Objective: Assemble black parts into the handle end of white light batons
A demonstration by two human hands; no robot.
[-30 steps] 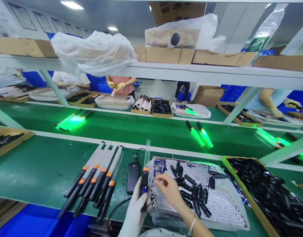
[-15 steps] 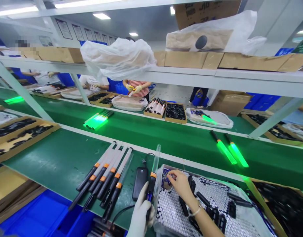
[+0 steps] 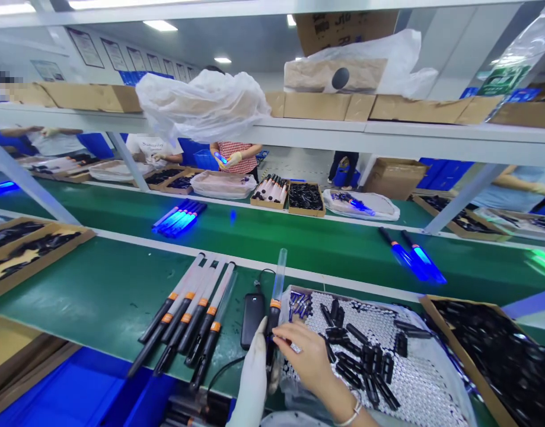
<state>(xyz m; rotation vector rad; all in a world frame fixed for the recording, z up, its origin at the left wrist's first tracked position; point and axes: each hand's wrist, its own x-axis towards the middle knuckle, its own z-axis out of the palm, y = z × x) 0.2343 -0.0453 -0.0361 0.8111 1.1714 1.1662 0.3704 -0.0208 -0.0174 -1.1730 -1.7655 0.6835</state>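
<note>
In my white-gloved left hand (image 3: 253,370) is a light stick (image 3: 276,296), upright, with a clear tube, an orange ring and a black handle. My bare right hand (image 3: 308,359) is at that handle, its fingertips pinched against the side. A small silver battery (image 3: 295,348) shows between the right-hand fingers; what the fingertips themselves press is hidden. Just right of the hands lies a plastic-lined tray (image 3: 432,385) of upright silver batteries, with black handle covers (image 3: 363,356) scattered on top and loose batteries (image 3: 300,303) in its far left corner.
Left of my hands lie several unlit light sticks (image 3: 201,308) and a black power bank (image 3: 253,320) with a cable. Beyond runs a green conveyor (image 3: 272,228) carrying blue-glowing sticks (image 3: 178,218). A box of black parts (image 3: 490,338) stands right. Co-workers sit across, beneath a shelf (image 3: 308,133).
My right hand has moved left from the loose batteries to the light stick's handle, bringing a battery. The conveyor sticks changed from green to blue. My view has shifted slightly right.
</note>
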